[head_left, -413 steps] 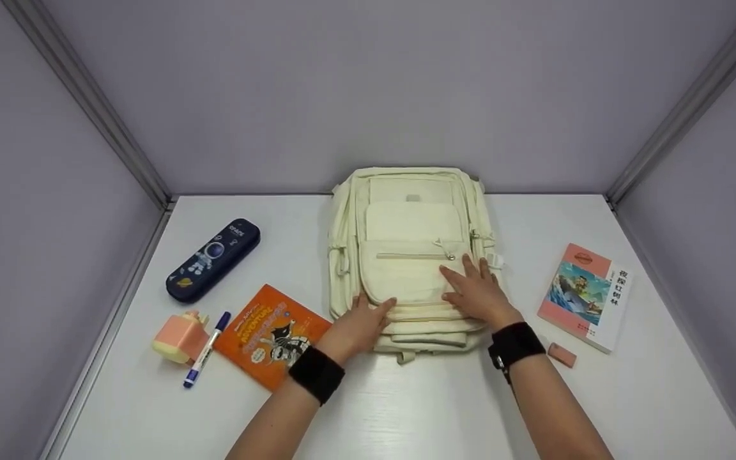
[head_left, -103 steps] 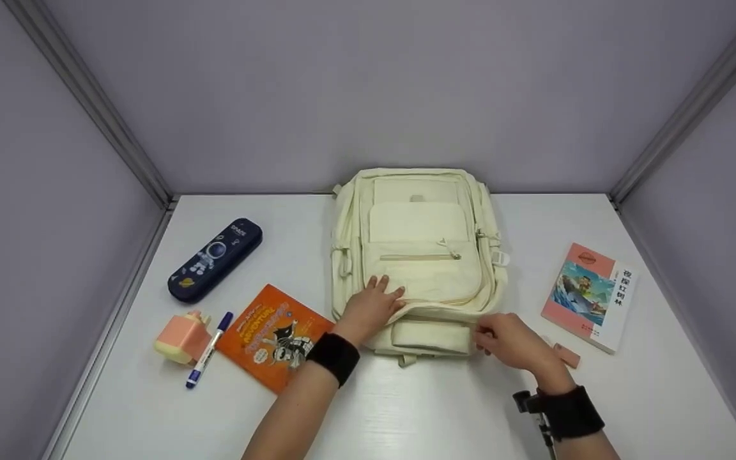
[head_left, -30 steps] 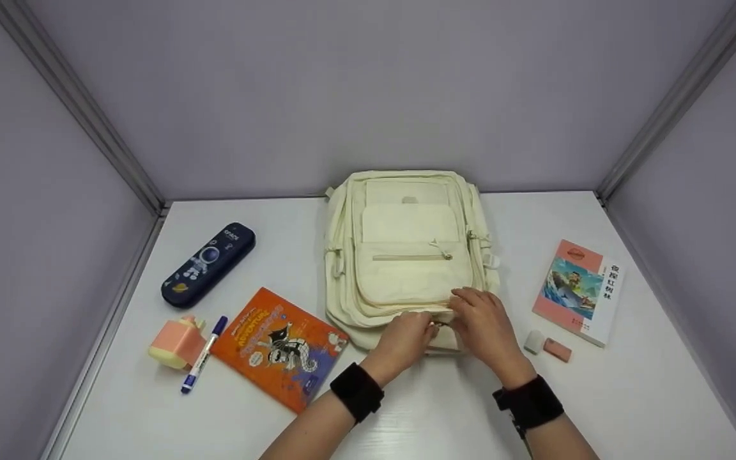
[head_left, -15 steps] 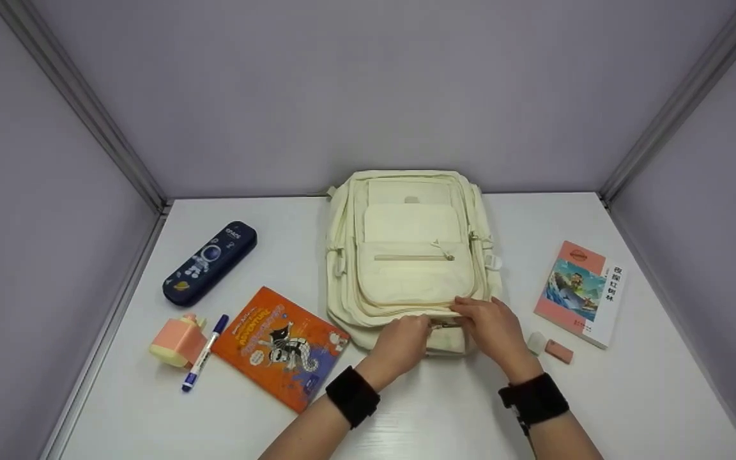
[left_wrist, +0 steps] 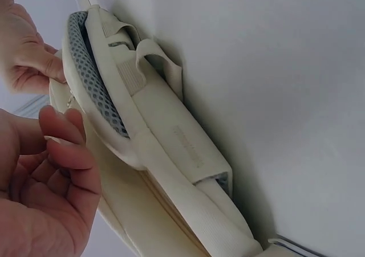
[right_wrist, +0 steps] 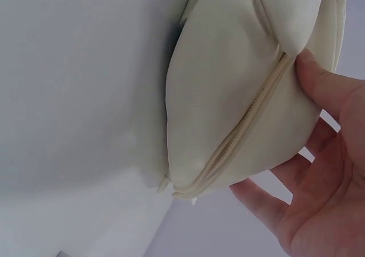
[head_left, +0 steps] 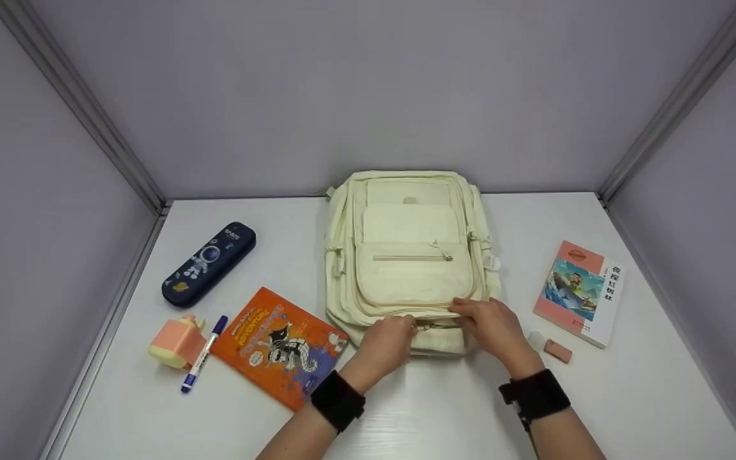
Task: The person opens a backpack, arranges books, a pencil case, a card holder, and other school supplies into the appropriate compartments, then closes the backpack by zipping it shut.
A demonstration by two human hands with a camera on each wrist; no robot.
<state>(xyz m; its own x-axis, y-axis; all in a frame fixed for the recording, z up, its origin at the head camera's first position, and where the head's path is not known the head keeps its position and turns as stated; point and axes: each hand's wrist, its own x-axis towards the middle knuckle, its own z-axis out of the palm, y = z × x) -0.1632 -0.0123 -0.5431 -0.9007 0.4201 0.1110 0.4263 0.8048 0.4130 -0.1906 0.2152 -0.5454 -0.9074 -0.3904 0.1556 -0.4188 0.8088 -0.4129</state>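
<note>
A cream backpack [head_left: 413, 230] lies on the table, its bottom end towards me. My left hand [head_left: 386, 345] is curled at the zipped seam near that end, thumb and forefinger pinching a zipper pull; the pull itself is mostly hidden by the fingers. In the left wrist view, a bit of metal zipper hardware [left_wrist: 71, 100] shows just past the fingertips. My right hand [head_left: 490, 326] grips the bag's lower right edge. Its thumb presses the cloth beside the zipper [right_wrist: 245, 126] in the right wrist view, and the other fingers reach round the far side.
An orange book [head_left: 278, 348], blue marker [head_left: 204, 354], pink-and-yellow block-shaped item [head_left: 179, 342] and navy astronaut pencil case [head_left: 209, 264] lie to the left. On the right are a pink-and-white book [head_left: 579, 294], a pink eraser-like block [head_left: 558, 351] and a small whitish piece [head_left: 536, 341].
Over the last second my left hand has slid left along the bag's lower seam. Earlier, both hands lay on the bag's front. My right hand now holds the lower right edge.
</note>
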